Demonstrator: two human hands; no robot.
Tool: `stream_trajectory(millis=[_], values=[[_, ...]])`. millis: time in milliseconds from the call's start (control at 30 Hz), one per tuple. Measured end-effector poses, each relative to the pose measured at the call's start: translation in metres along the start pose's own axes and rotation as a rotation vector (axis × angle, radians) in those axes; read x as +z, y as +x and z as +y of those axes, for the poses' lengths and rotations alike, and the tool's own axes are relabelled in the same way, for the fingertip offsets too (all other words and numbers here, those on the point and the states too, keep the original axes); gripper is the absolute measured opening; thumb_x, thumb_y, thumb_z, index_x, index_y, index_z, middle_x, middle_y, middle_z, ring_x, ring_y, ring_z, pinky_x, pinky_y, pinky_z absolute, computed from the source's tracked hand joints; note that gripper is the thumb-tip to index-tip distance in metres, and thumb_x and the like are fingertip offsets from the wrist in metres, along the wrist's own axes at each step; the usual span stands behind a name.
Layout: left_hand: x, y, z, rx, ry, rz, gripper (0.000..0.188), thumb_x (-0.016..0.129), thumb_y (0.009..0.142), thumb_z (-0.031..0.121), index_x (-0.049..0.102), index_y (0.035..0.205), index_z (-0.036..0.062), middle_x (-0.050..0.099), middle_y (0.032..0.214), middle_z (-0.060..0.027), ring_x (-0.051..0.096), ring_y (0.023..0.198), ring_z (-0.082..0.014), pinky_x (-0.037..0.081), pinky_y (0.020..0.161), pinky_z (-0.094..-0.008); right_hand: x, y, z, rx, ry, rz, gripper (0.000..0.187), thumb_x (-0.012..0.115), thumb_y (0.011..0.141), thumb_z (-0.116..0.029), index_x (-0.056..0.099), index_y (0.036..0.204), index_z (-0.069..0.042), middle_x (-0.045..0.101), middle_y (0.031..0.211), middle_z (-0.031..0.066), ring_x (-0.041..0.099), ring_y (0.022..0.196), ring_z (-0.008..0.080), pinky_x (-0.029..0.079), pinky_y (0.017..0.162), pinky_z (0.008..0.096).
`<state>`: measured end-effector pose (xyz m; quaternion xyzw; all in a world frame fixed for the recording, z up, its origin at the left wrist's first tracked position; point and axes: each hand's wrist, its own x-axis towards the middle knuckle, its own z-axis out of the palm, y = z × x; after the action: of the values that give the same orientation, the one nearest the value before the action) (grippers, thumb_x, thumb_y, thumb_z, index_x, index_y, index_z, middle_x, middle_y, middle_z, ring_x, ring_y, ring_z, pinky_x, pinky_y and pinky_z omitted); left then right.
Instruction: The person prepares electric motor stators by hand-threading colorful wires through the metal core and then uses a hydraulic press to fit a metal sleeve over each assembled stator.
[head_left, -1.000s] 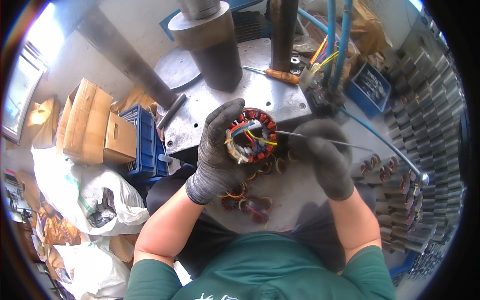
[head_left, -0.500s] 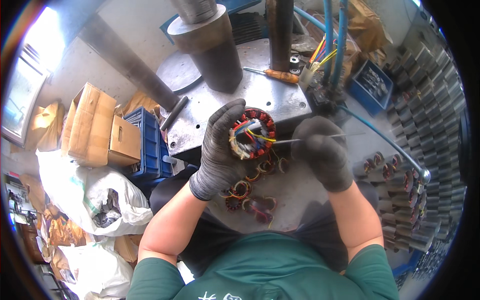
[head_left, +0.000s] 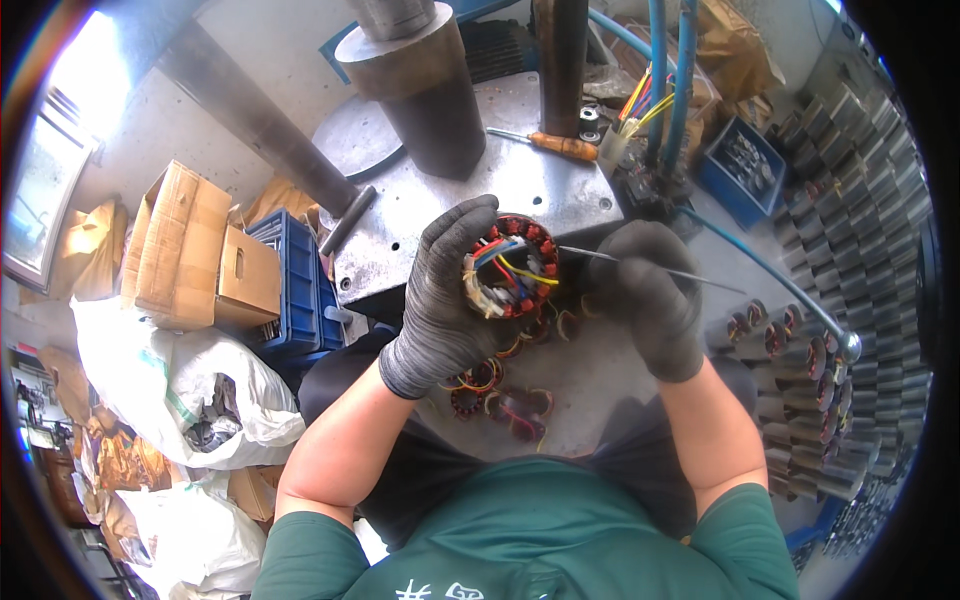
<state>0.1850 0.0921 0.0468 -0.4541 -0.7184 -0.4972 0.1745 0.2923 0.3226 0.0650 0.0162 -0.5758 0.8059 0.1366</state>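
My left hand (head_left: 440, 300), in a dark grey knitted glove, is closed around one side of a motor stator (head_left: 545, 242). This ring has red windings, white ties, and loose blue, red and yellow wires lying across its opening. In my gloved right hand (head_left: 652, 300) is a thin metal rod (head_left: 716, 282), gripped near its middle and slanting down to the right. Its left tip lies right by the stator's upper right rim; whether it touches is unclear. Behind both hands stands the steel press bed (head_left: 480, 215), with a thick press ram (head_left: 420, 110) above it.
A wooden-handled screwdriver (head_left: 562, 147) and a dark bar (head_left: 349, 220) lie on the bed. More stators (head_left: 482, 376) sit below my hands. Blue crates (head_left: 290, 290), cardboard boxes (head_left: 175, 250) and a white sack (head_left: 190, 390) stand left. Stacked metal cylinders (head_left: 850, 230) fill the right.
The rod has tilted: its left tip rose along the stator's right side while its other end dropped. The stator shifted slightly right with my left hand.
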Motion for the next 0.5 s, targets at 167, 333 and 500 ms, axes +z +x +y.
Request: stream_trajectory(millis=[167,333,500], values=[[-0.0019,0.0036,0.0055,0.000,0.039,-0.021,0.113,0.102,0.053,0.015,0.043,0.149,0.0073,0.052,0.142,-0.0177,0.055,0.131,-0.0339,0.049,0.112,-0.0430,0.0016,0.0000,0.0028,0.011,0.115,0.006,0.023,0.069,0.093,-0.019,0.071,0.106,-0.001,0.074,0.094,0.0060,0.065,0.086,0.0125,0.053,0.081,0.0289],[-0.0034,0.0015,0.0059,-0.088,0.077,-0.071,0.117,0.106,0.058,0.027,0.036,0.149,0.0044,0.053,0.139,-0.0136,0.060,0.125,-0.0256,0.052,0.109,-0.0409,0.0029,0.0013,0.0057,0.003,0.169,-0.008,0.024,0.070,0.093,-0.019,0.071,0.107,0.000,0.075,0.095,0.0085,0.067,0.087,0.0143,0.054,0.082,0.0302],[0.0010,-0.0050,0.0020,-0.270,-0.057,-0.120,0.116,0.106,0.059,0.026,0.036,0.149,0.0035,0.056,0.134,-0.0123,0.061,0.124,-0.0237,0.053,0.107,-0.0383,0.0095,0.0010,0.0050,-0.040,0.179,-0.073,0.023,0.069,0.093,-0.018,0.071,0.106,0.001,0.074,0.095,0.0097,0.068,0.087,0.0155,0.054,0.081,0.0308]])
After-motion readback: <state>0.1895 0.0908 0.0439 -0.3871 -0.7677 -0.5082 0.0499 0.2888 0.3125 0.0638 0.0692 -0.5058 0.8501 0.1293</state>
